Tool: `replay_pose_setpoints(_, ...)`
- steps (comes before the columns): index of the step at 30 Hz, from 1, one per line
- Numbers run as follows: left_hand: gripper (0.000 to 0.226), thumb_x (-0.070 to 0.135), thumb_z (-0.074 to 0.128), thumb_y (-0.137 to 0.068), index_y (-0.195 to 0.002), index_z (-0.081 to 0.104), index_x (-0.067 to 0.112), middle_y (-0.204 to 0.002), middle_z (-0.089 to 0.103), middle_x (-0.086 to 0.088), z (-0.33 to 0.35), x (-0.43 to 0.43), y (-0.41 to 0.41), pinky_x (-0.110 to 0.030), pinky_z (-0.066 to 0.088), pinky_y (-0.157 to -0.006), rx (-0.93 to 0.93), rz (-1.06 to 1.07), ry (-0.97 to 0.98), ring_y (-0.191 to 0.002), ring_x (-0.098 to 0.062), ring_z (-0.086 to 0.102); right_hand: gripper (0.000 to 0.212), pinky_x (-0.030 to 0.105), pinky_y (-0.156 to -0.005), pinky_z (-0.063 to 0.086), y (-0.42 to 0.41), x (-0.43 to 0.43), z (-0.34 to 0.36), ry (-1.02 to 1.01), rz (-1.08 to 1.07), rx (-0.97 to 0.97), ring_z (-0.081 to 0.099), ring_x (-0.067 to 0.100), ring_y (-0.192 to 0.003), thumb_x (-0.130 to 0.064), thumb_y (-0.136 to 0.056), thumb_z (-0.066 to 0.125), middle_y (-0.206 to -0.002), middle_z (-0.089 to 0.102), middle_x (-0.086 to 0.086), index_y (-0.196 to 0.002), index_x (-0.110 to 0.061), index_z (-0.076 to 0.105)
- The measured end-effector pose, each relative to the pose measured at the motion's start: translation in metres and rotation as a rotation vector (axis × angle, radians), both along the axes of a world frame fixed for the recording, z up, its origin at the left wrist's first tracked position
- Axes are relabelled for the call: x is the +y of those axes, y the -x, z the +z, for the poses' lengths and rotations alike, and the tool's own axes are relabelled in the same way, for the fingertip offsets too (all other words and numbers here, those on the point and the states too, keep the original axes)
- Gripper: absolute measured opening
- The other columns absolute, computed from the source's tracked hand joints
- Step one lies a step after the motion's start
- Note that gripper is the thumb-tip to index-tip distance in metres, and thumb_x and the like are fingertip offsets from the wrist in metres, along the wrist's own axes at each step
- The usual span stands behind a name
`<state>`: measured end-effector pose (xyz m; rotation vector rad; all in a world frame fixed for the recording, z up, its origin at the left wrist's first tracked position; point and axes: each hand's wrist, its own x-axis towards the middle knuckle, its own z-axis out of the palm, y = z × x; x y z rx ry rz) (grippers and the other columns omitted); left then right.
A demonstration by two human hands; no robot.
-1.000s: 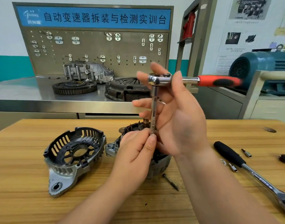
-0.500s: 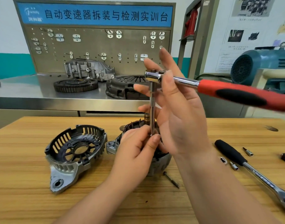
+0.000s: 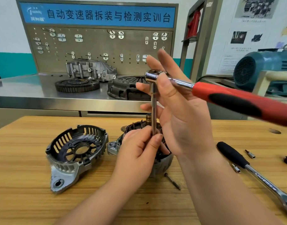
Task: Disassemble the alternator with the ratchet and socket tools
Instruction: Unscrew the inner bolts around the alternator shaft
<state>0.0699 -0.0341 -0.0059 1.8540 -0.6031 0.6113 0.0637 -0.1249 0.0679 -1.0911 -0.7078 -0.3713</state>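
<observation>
Red-handled ratchet [image 3: 220,97] above alternator [image 3: 164,163]

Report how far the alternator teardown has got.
Done: the cover is off, lying on the table left of the body, and one bolt lies loose in front. In hand: the left hand pinches the extension at its lower end, by the body, while the right hand holds the ratchet by its head. Left: the shaft stands in the body, so the core is not yet out.
</observation>
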Motion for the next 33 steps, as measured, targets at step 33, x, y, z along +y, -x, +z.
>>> replay_pose_setpoints(33, 0.036, 0.039, 0.032, -0.091, -0.076, 0.057, 0.018, -0.084, 0.060, 0.031, -0.0088, 0.0014, -0.0046, -0.025, 0.035, -0.081, -0.100, -0.018, -0.031, -0.087, 0.009, 0.051, 0.027, 0.023, -0.063, 0.052, -0.0009, -0.0012, 0.0005, -0.066, 0.075, 0.082, 0.066, 0.013, -0.084, -0.031, -0.090, 0.051, -0.117, 0.068, -0.005, -0.114, -0.031, 0.065)
